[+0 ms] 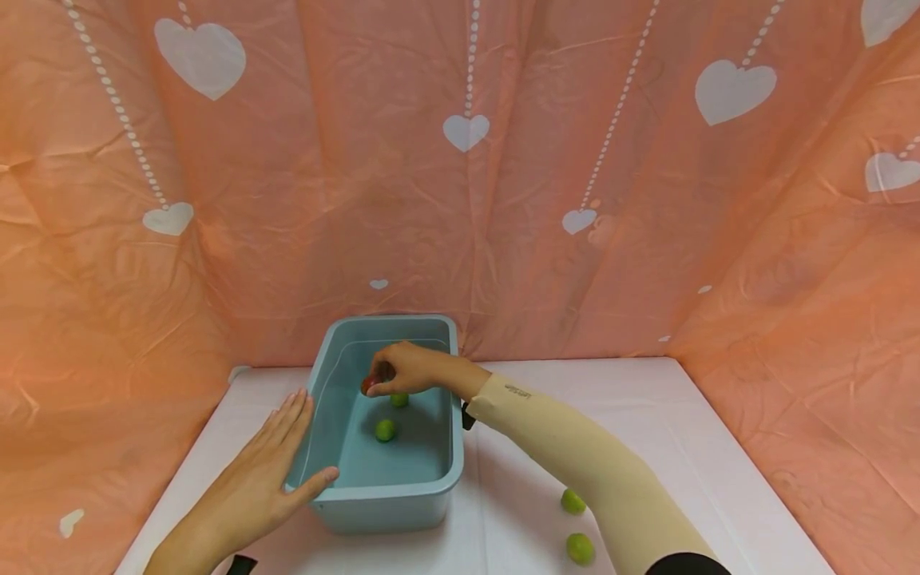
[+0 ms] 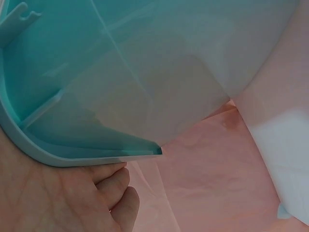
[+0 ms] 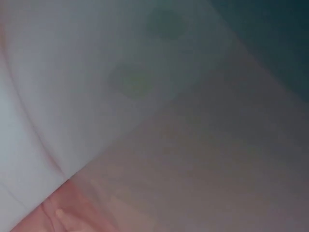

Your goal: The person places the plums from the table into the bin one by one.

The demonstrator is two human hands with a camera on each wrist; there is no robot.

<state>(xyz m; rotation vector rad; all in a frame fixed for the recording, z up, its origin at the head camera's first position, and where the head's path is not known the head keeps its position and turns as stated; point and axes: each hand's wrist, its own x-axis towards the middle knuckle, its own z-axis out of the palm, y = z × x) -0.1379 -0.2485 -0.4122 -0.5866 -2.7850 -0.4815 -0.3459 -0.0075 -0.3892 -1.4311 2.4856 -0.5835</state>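
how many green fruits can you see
4: two in the blue tub, at and, the second just under the right hand; two on the white table at and. The hand may hide more.

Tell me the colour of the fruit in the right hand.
Red fruit, pinched over the tub; head view.

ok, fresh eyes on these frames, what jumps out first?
The pale blue plastic tub in the middle of the white table, with water and two small green round fruits inside. Above it, the right hand pinches a small red fruit, while the left hand lies flat against the tub's left wall. Behind it all hangs a salmon-pink backdrop with white hearts.
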